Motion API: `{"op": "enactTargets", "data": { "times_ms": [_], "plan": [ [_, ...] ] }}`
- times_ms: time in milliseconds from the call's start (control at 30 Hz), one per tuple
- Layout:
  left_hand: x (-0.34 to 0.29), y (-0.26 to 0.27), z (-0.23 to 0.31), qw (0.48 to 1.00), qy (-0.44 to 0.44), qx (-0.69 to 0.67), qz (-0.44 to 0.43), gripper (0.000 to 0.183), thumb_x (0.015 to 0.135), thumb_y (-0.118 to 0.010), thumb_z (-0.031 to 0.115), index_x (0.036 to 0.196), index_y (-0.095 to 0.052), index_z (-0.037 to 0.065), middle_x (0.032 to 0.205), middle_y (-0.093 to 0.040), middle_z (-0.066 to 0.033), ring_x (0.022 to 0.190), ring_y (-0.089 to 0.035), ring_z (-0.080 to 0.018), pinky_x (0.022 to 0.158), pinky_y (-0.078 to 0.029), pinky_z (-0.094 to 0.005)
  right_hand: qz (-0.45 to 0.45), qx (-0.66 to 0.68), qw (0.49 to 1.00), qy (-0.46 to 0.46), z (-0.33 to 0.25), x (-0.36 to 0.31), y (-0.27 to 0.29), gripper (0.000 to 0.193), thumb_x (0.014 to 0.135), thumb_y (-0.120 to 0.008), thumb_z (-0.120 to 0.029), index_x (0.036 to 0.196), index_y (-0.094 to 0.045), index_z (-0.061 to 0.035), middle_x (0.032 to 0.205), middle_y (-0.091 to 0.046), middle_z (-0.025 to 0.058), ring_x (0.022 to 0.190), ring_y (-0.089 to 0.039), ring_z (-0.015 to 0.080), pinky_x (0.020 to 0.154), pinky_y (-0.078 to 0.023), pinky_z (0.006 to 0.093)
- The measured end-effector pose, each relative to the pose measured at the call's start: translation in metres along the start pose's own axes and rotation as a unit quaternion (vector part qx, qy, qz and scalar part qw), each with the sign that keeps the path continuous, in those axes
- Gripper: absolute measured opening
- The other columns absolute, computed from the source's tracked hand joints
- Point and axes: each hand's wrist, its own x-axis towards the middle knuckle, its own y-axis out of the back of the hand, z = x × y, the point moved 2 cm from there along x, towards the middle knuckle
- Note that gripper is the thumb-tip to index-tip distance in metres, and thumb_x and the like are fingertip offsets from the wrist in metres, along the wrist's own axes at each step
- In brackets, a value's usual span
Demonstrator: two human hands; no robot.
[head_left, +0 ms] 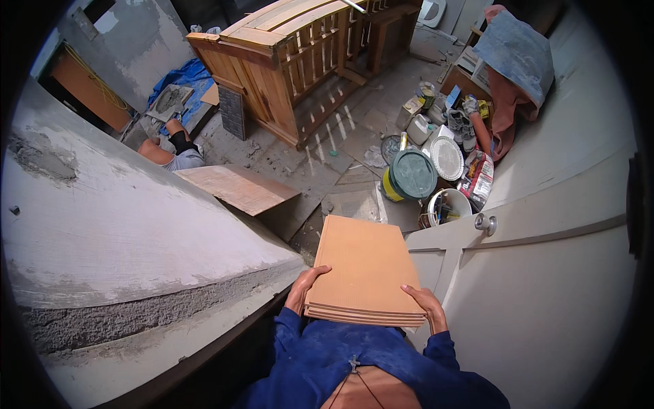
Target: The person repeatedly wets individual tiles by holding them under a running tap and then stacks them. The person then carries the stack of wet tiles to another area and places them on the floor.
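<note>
A stack of several flat, tan-orange tiles is held in front of my body, with the near edges slightly offset from one another. My left hand grips the stack's left side, thumb on the top face and fingers hidden beneath. On the opposite side my right hand holds on the same way, with its thumb over the near right corner. The tiles lie close to my blue long-sleeved top, tilted away from me.
A white door with a round knob stands to my right, a rough plastered wall to my left. Ahead are a leaning wooden board, a green-lidded bucket, an open white bucket and a large wooden frame. Another person is at far left.
</note>
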Motion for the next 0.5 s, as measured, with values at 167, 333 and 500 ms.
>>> {"op": "enactTargets", "data": {
  "times_ms": [167, 333, 500],
  "plan": [
    [0.101, 0.005, 0.01, 0.991, -0.008, 0.085, 0.106, 0.053, 0.08, -0.067, 0.034, 0.11, -0.058, -0.009, 0.093, -0.067, -0.0174, 0.073, -0.067, -0.0257, 0.066, -0.053, -0.0315, -0.037, -0.008, 0.999, 0.013, -0.034, 0.097, 0.02, 0.066, 0.079, -0.076, -0.04, 0.112, -0.06, 0.0148, 0.102, -0.067, 0.0228, 0.091, -0.067, 0.0274, 0.078, -0.052, 0.0332],
    [0.11, -0.041, 0.063, 0.994, 0.061, 0.035, 0.083, 0.06, 0.077, -0.069, 0.037, 0.114, -0.056, -0.008, 0.096, -0.065, -0.0206, 0.078, -0.067, -0.0253, 0.068, -0.052, -0.0326, -0.034, -0.016, 0.998, -0.046, -0.071, 0.122, 0.042, 0.072, 0.079, -0.075, -0.043, 0.115, -0.056, 0.0169, 0.107, -0.065, 0.0248, 0.094, -0.066, 0.0288, 0.078, -0.052, 0.0331],
    [0.123, -0.056, 0.106, 0.996, 0.042, -0.045, 0.059, 0.055, 0.078, -0.067, 0.038, 0.112, -0.058, -0.004, 0.1, -0.064, -0.0167, 0.088, -0.064, -0.0209, 0.077, -0.049, -0.0295, -0.035, -0.089, 0.992, -0.082, -0.143, 0.154, 0.053, 0.071, 0.079, -0.075, -0.044, 0.113, -0.059, 0.0157, 0.104, -0.066, 0.0237, 0.091, -0.066, 0.0279, 0.077, -0.052, 0.0328]
  ]
}}
